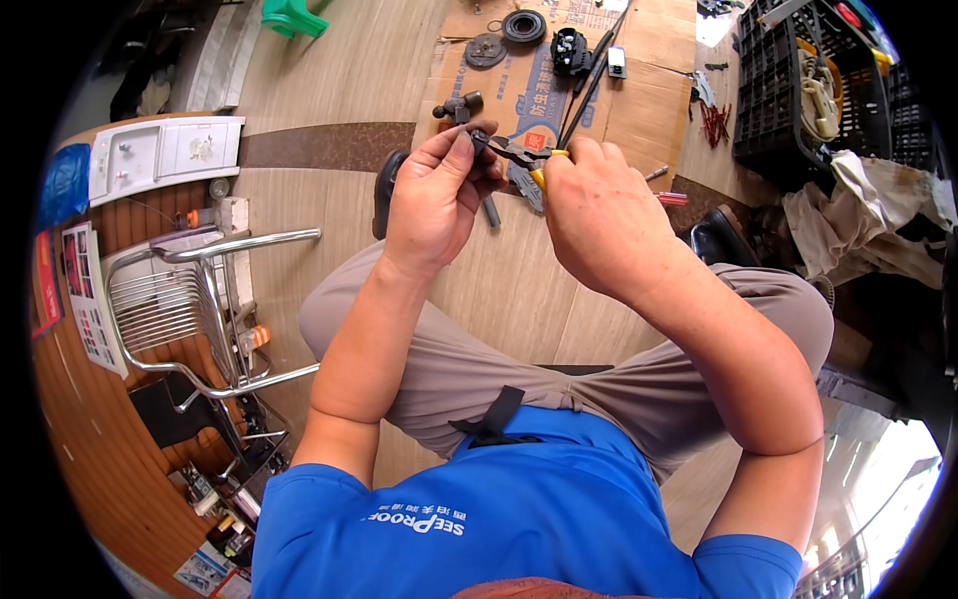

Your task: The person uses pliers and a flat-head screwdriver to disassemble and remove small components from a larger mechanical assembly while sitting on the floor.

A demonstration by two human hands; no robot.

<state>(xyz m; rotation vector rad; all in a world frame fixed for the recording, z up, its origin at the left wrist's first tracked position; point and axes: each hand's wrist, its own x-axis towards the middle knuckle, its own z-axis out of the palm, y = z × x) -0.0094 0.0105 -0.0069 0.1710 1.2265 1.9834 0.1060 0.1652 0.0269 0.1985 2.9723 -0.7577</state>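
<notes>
My left hand [431,200] pinches a small dark part [480,142] between thumb and fingers. In my right hand [607,218] are pliers [514,152] with yellow-and-black handles, their jaws pointing left toward that part. Whether the jaws touch the part is too small to tell. Just beyond my left hand a hammer [461,107] with a dark head lies on the cardboard sheet [649,120]. A grey flat piece [526,188] shows below the pliers, near a short dark rod [491,212].
Farther off on the cardboard are a black ring [524,27], a grey disc [486,51], a black housing [570,52] and long black cables [589,85]. A black crate [766,140] with rags [858,215] stands right. A metal chair [165,309] is left.
</notes>
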